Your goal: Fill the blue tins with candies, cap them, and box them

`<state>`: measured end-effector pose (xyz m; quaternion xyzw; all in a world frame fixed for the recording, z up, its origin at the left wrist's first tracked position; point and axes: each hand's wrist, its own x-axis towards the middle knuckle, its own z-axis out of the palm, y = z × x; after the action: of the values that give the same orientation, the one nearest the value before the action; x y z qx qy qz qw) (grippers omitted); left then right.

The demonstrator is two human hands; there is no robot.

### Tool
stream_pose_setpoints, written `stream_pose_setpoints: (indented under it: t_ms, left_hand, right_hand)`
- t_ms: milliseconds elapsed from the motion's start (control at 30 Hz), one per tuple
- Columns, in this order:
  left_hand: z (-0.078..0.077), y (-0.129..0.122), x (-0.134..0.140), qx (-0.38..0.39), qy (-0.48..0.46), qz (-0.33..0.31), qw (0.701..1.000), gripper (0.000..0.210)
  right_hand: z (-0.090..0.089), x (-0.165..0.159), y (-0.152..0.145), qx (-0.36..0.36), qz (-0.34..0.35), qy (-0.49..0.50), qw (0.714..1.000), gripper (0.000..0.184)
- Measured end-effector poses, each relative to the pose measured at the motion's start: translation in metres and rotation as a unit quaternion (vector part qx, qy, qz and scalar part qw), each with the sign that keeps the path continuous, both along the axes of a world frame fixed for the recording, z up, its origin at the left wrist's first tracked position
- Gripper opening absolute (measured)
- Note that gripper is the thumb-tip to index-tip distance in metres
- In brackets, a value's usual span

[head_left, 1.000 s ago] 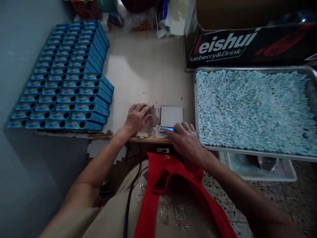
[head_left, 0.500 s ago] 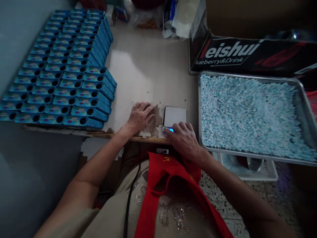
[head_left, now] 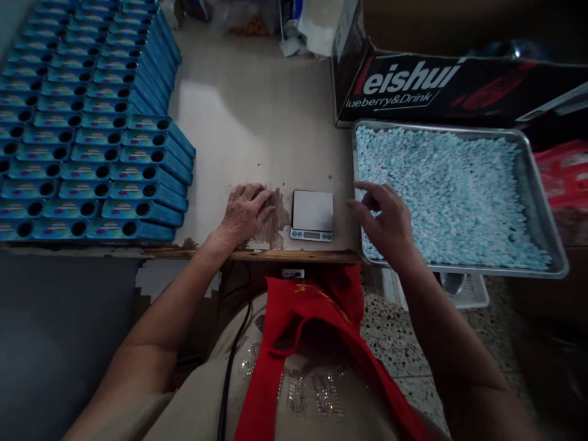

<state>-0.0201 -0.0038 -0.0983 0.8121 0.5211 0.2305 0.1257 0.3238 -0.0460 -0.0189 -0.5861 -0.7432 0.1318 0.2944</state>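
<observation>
My left hand (head_left: 245,211) rests palm down on the worn front part of the table, its fingers loosely stretched and nothing in them. To its right lies a small digital scale (head_left: 313,214) with a bare light plate; its display is dark. My right hand (head_left: 386,220) hovers over the left edge of a metal tray (head_left: 523,269), thumb and forefinger apart, holding nothing. Many small pale blue and white pieces, like tablets or candies (head_left: 441,196), fill the tray. Whether my right fingers touch any of them I cannot tell.
Rows of blue containers (head_left: 133,138), each with a dark round opening, stand at the left of the table (head_left: 257,110). A black cardboard box (head_left: 413,86) sits behind the tray. A red plastic package (head_left: 563,177) is at the far right. The table's wooden front edge (head_left: 261,255) is chipped.
My right hand has left the scale and moved right to the tray. The scale's lit blue display has gone dark. My left hand stays on the table. The view has shifted slightly.
</observation>
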Motion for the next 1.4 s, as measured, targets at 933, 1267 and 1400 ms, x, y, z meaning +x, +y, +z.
stream_pose_setpoints:
  t_ms: [933,1267,1400]
  left_hand:
    - [-0.009,0.013,-0.014,0.149,0.015,0.061,0.987,0.028]
    - [-0.007,0.012,-0.014,0.121,0.023,0.066,0.99,0.018]
    - [-0.009,0.013,-0.012,0.119,0.025,0.06,0.991,0.015]
  right_hand:
    - [-0.033,-0.034,0.033,-0.102,0.268,-0.235,0.929,0.122]
    - [-0.017,-0.054,0.082,-0.118,0.315,-0.294,0.895,0.129]
    - [-0.012,-0.059,0.146,-0.127,0.272,-0.304,0.904,0.133]
